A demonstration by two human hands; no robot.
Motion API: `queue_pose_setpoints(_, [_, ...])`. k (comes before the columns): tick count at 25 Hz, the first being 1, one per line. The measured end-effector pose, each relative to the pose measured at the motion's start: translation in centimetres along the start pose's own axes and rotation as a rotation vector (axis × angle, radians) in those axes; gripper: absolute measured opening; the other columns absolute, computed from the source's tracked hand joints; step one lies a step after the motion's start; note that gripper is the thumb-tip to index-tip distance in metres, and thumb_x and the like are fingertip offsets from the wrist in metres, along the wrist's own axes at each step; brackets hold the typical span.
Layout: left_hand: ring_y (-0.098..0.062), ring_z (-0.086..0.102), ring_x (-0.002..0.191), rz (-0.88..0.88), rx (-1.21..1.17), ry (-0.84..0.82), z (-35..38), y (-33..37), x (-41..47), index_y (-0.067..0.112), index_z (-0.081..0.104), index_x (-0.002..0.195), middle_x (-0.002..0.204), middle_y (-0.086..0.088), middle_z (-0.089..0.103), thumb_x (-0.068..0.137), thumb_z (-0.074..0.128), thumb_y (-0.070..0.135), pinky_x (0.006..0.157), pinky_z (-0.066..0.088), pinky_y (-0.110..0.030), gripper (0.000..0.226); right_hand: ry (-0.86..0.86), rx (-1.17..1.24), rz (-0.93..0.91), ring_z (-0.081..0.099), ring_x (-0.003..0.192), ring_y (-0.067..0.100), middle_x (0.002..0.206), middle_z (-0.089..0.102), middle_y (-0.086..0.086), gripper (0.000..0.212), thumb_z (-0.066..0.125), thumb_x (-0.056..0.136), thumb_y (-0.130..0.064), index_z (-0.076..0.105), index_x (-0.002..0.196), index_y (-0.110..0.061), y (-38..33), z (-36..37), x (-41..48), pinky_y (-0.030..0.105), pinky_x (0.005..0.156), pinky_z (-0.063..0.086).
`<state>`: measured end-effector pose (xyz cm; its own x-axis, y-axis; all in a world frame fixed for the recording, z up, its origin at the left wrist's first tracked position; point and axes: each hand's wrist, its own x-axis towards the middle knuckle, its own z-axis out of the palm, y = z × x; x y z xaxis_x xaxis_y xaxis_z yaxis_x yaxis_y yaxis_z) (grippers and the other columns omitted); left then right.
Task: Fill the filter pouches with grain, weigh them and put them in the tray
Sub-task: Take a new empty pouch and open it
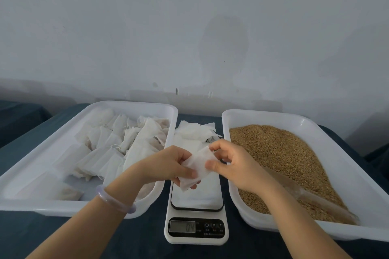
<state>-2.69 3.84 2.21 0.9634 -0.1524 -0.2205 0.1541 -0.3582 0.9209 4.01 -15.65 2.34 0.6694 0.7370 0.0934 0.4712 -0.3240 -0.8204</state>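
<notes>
Both hands hold one flat white filter pouch [197, 169] just above the white kitchen scale [195, 214]. My left hand [168, 164] pinches its lower left part and my right hand [229, 164] pinches its upper right edge. A loose pile of flat pouches [194, 132] lies behind the scale. The white tray on the left [63, 208] holds several pouches [117, 145]. The white tray on the right [357, 231] is heaped with brown grain [280, 149], and a clear scoop [305, 193] lies half buried in it.
The trays and scale stand on a dark blue cloth [84, 237] against a pale wall. The scale display [182, 226] shows digits. A translucent bangle [114, 202] is on the left wrist.
</notes>
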Motion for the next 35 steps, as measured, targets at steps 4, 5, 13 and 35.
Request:
queue_pose_setpoints(4, [-0.023,0.072,0.085,-0.013,-0.023,-0.035,0.1,0.1,-0.2,0.012,0.065,0.094,0.087,-0.003,0.074,0.084,0.068,0.006,0.07,0.058,-0.029,0.011,-0.032,-0.048,-0.004,0.064,0.088,0.024,0.092,0.068,0.011,0.021,0.069,0.082,-0.031,0.068,0.091,-0.011,0.0,0.0,-0.4,0.043,0.084,0.051])
queue_pose_setpoints(5, [-0.023,0.072,0.085,-0.026,-0.021,-0.036,0.0,0.1,-0.2,0.013,0.065,0.094,0.086,-0.001,0.074,0.083,0.069,0.006,0.072,0.058,-0.03,0.013,-0.004,-0.04,-0.021,0.062,0.081,0.025,0.087,0.066,0.015,0.022,0.068,0.084,-0.03,0.068,0.085,-0.008,0.0,-0.2,-0.4,0.042,0.08,0.049])
queue_pose_setpoints(13, [-0.015,0.059,0.109,0.029,-0.112,-0.145,0.4,1.8,0.8,0.024,0.057,0.112,0.108,0.002,0.064,0.058,0.078,0.034,0.095,0.046,-0.025,0.059,-0.103,-0.229,-0.154,0.048,0.088,0.0,0.074,0.056,-0.005,0.033,0.064,0.086,-0.033,0.059,0.072,-0.004,-0.9,0.0,-0.7,0.028,0.08,0.046])
queue_pose_setpoints(35, [-0.024,0.064,0.083,0.092,0.004,0.024,1.9,0.6,1.4,0.013,0.061,0.087,0.086,-0.017,0.066,0.065,0.079,0.013,0.076,0.051,-0.03,0.029,-0.016,-0.629,0.786,0.054,0.114,0.016,0.129,0.055,-0.001,0.046,0.071,0.081,-0.026,0.054,0.123,-0.019,8.8,-11.6,-7.1,0.032,0.099,0.043])
